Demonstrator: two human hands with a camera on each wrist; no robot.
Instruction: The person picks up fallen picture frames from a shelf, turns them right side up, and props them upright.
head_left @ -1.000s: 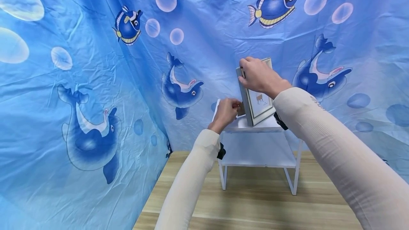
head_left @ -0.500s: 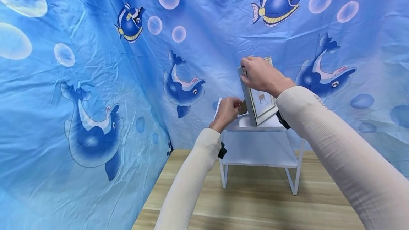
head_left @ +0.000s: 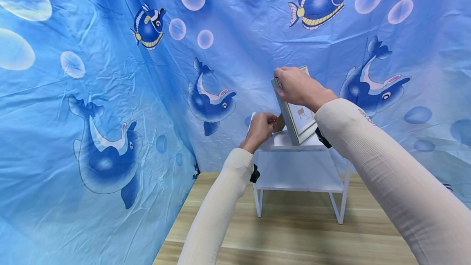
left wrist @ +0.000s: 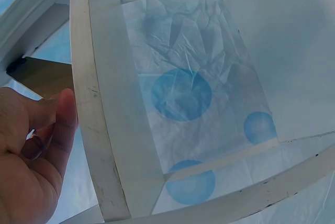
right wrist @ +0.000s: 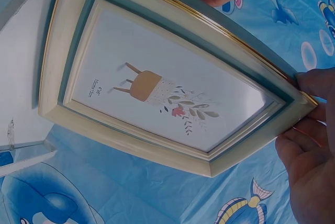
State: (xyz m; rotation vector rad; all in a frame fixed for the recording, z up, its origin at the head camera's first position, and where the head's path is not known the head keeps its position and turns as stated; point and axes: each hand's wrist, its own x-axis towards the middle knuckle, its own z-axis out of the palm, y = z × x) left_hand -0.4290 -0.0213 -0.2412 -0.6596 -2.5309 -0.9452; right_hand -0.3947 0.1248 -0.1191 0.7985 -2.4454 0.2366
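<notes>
Over the table (head_left: 281, 141), my right grip (head_left: 299, 87) clasps the tilted frame (head_left: 302, 117). Behind it, my left grip (head_left: 260, 129) pinches the stand (head_left: 280, 124).

Head view: right hand (head_left: 299, 88) hides part of picture frame's (head_left: 299, 118) upper front. Brown flap (head_left: 279, 124) partly behind frame and left hand (head_left: 260, 129). Sleeve lettering (head_left: 366, 116) too small to read. Wrist views: left hand cut by left edge, right hand by right edge.

Bright head view; dimmer wrist views, straight edges bowed
</notes>
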